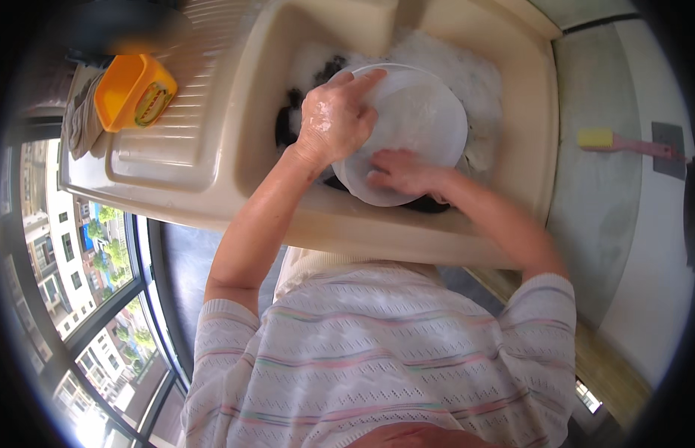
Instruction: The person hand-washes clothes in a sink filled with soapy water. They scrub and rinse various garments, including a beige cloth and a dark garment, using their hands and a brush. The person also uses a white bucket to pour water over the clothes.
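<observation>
A round white plastic basin [420,120] is over soapy water in a beige laundry sink [257,112]. My left hand [339,120], wet and glistening, grips the basin at its upper left edge, with the index finger stretched along the rim. Lower on the basin, my right hand [406,171] lies against its surface, blurred, with fingers apart. Whether that surface is the inside or the underside, I cannot tell. Dark cloth [285,126] shows in the suds left of the basin and below it. Pale cloth [479,145] lies in the water to the right, beside thick white foam [465,67].
Left of the sink is a ribbed washboard [196,95] with an orange plastic tub [120,95] on its far side. A grey cloth [84,120] hangs at the outer edge. On the right, a pink-handled brush [624,144] is at the wall. Windows stand at lower left.
</observation>
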Tool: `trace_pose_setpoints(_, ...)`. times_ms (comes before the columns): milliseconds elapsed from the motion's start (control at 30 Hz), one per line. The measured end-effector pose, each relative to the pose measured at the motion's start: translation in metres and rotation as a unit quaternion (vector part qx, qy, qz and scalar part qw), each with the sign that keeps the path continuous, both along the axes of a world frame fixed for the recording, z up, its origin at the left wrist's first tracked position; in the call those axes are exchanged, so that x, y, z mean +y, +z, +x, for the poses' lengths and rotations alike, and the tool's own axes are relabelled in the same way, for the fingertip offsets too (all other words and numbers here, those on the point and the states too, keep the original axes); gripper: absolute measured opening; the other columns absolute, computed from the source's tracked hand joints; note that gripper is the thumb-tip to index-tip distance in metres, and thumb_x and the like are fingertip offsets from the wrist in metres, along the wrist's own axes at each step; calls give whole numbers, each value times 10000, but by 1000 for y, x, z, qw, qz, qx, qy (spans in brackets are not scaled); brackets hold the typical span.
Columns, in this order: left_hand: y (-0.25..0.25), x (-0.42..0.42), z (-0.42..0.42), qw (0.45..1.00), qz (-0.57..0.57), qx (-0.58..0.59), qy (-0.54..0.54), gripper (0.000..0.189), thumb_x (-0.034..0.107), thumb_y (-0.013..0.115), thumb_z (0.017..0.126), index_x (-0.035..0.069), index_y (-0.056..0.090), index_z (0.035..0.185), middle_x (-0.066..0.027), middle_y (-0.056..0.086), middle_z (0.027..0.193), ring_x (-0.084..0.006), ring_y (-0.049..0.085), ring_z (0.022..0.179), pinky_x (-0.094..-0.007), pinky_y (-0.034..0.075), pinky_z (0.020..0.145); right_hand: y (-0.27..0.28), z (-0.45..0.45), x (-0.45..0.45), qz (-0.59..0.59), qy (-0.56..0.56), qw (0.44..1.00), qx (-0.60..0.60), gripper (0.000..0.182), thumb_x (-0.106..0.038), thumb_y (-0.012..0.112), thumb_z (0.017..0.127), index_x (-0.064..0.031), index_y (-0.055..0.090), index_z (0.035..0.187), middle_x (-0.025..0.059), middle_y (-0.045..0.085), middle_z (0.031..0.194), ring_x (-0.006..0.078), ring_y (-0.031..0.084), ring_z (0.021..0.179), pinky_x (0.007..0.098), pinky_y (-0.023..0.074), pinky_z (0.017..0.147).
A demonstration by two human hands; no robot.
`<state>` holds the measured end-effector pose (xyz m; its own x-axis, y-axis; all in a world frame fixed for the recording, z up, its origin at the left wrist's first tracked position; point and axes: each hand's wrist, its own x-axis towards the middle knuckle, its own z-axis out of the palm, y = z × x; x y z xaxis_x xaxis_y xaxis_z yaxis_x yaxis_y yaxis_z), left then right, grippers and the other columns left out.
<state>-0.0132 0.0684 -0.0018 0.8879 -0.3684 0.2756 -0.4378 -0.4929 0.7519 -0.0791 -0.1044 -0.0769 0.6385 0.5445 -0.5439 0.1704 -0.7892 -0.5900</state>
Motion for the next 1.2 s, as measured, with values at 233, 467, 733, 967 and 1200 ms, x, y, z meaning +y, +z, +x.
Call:
trace_pose_setpoints(233,-8,0,1,1000,-2,9,-11,469,53,538,628,118,614,1087,-90,488,653,-245,489,561,-331,443,572,-51,29,11,-93,-24,993,-76,309,-245,436,838,-40,558,1034,166,594,989,331,544,954,478,394,840)
trace_pose_setpoints(467,-11,9,0,1000,12,16,-5,467,62,548,620,120,616,1079,-84,480,643,-246,488,557,-333,442,564,-18,16,47,124,-31,992,5,335,-142,437,802,-30,510,1109,201,594,981,319,561,965,475,395,844)
trace_pose_setpoints(733,-19,4,4,998,43,22,-26,473,77,556,628,137,606,1095,-92,549,732,-281,552,642,-367,470,596,-15,18,25,-199,114,973,-13,302,-87,396,802,-46,560,1052,163,591,1056,276,558,1023,470,388,878)
trace_pose_setpoints(967,-25,-1,2,1000,16,1,-24,471,61,541,625,123,607,1088,-91,504,674,-258,506,575,-348,450,566,-38,14,8,-152,37,985,-72,257,-85,446,765,-56,619,953,160,620,984,296,589,960,433,432,824)
trace_pose_setpoints(1200,-20,1,2,999,29,20,-24,487,63,538,620,132,605,1097,-92,513,686,-266,517,584,-348,460,574,-55,0,4,-190,67,965,-169,226,-157,485,785,-96,630,946,96,621,1012,255,586,961,437,388,903)
